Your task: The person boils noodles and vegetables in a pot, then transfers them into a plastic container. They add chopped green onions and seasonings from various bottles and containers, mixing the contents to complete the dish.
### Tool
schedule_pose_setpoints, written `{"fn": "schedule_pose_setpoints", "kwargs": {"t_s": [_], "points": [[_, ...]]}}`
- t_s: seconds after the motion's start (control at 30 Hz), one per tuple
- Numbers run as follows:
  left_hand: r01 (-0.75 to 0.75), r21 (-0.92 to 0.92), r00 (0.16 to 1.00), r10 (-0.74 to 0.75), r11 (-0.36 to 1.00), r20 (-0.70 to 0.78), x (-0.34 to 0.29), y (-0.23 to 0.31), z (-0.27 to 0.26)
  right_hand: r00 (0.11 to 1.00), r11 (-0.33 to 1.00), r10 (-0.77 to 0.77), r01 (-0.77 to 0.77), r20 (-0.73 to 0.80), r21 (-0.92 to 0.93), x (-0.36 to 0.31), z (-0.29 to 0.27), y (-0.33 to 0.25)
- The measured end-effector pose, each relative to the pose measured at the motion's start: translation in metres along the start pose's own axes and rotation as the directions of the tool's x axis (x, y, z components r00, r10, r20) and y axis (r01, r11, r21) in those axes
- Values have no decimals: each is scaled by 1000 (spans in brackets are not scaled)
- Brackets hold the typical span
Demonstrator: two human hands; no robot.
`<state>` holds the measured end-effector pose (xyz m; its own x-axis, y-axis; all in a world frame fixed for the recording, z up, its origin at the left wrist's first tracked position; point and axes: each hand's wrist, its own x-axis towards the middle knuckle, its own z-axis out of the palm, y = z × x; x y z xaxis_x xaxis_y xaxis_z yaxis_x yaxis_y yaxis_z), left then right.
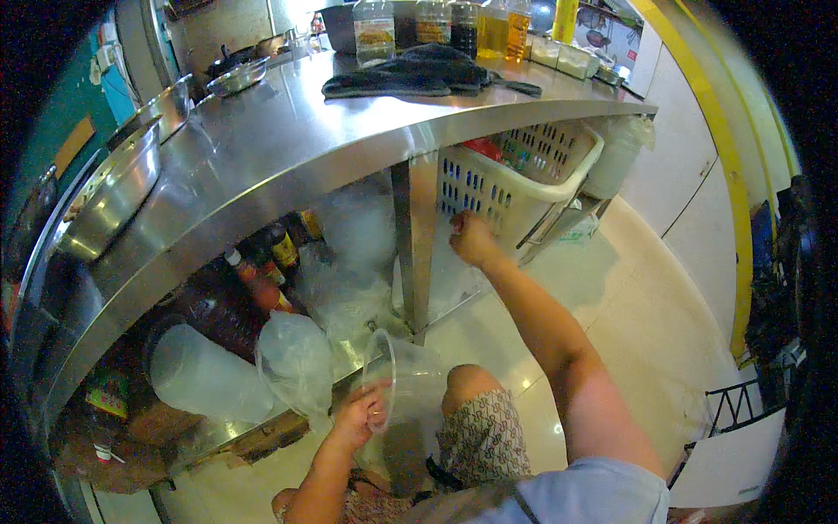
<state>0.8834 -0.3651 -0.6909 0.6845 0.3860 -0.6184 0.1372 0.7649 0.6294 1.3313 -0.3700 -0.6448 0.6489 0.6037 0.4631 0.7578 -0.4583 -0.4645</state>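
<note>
Low in front of me, my left hand (358,417) is closed around the rim of a clear plastic tub (417,380), tilted near my knees. My right hand (473,240) reaches forward with curled fingers, right beside the slotted wall of a white plastic basket (476,185). Whatever those fingers may hold cannot be made out. Something red (483,150) shows inside the basket. Left of the held tub, a bagged stack of clear plastic containers (297,360) leans on the low shelf, next to a frosted plastic stack (205,375).
A steel worktable (271,122) curves above the shelf, with a leg (417,244) between my hands. On top are a dark cloth (410,74), several bottles (375,35) and metal bowls (118,196). Sauce bottles (281,246) stand underneath. A white-topped rack (729,458) is at the right.
</note>
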Motion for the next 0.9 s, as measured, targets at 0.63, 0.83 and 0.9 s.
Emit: {"fn": "schedule_pose_setpoints", "kwargs": {"t_s": [0.63,0.83,0.9], "points": [[-660,205,674,449,723,586,133,-22,152,793,973,-168,229,-585,30,-173,-110,24],[-255,582,916,0,772,401,78,-41,50,725,439,490,275,-484,855,-107,-267,19],[-189,523,946,11,831,323,64,-53,19,796,440,446,203,-409,875,-26,-314,16]]}}
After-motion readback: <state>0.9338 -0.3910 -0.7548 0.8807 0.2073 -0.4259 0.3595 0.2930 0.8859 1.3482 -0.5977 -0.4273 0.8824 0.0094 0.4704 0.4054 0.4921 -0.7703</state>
